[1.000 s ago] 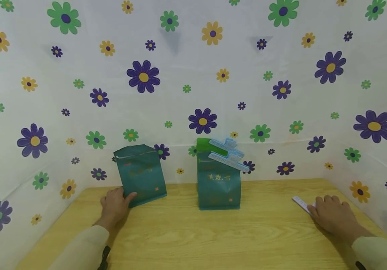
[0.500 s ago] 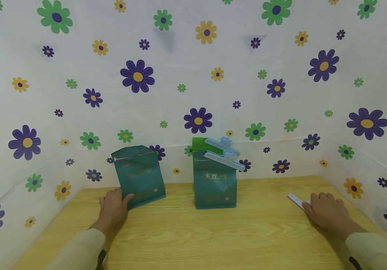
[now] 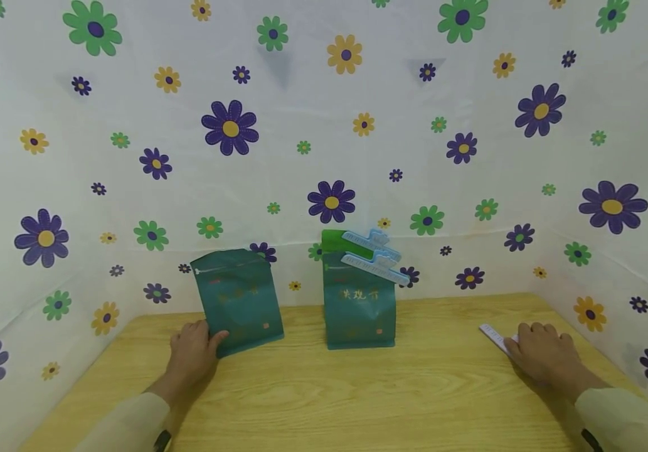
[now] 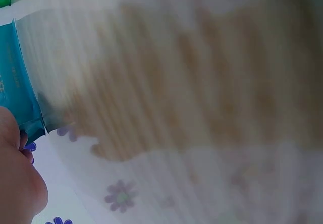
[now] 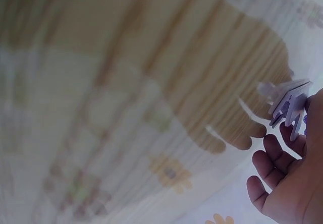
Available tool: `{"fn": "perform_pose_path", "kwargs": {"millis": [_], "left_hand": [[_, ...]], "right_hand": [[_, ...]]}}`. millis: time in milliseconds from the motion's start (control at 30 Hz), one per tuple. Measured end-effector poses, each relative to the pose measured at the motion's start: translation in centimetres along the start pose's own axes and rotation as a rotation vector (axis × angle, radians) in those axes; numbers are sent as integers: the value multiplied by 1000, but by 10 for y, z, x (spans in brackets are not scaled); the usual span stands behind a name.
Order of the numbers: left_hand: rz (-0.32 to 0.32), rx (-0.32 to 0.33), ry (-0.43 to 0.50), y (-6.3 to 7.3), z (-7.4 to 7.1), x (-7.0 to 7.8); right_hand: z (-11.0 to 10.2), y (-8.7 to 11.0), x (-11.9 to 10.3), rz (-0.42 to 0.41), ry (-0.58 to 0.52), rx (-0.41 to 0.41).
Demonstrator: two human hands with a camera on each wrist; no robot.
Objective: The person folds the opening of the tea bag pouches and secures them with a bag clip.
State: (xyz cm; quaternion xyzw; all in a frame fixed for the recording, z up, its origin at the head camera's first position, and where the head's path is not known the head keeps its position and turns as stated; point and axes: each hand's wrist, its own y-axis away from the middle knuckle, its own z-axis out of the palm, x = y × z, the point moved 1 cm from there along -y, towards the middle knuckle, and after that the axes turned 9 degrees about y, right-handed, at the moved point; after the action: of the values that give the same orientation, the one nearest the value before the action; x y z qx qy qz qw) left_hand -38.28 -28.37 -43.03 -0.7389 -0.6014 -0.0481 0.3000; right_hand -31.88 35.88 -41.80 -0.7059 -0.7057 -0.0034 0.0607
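In the head view a teal zip-top tea bag (image 3: pixel 239 304) stands tilted on the table, its top seam upper left. My left hand (image 3: pixel 191 351) grips its lower left edge, thumb across the front. The left wrist view shows part of the bag (image 4: pixel 20 77) beside the hand (image 4: pixel 17 173). At the right, my right hand (image 3: pixel 549 355) holds a pale lilac bag clip (image 3: pixel 495 339) near the tabletop. The right wrist view has the clip (image 5: pixel 290 103) pinched between thumb and index finger of the hand (image 5: pixel 287 168), other fingers curled loosely.
A second teal tea bag (image 3: pixel 360 307) stands upright at the back middle, its green top folded over. Two light blue clips (image 3: pixel 377 270) sit across its top right. A flower-patterned cloth (image 3: pixel 324 125) walls the wooden table (image 3: pixel 357 395) at the back and sides.
My left hand has drawn the tilted bag slightly nearer and to the right. The head view swung a little rightward earlier. My right hand still holds the clip in about the same place.
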Motion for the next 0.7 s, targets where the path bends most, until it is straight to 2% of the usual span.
{"fn": "perform_pose_path", "kwargs": {"millis": [167,700], "left_hand": [[19,-15,14,5,0,6],[133,38,16,17,3,17]], "right_hand": [[1,0,0,14,-33,-35],[-1,2,0,40,5,-35]]}}
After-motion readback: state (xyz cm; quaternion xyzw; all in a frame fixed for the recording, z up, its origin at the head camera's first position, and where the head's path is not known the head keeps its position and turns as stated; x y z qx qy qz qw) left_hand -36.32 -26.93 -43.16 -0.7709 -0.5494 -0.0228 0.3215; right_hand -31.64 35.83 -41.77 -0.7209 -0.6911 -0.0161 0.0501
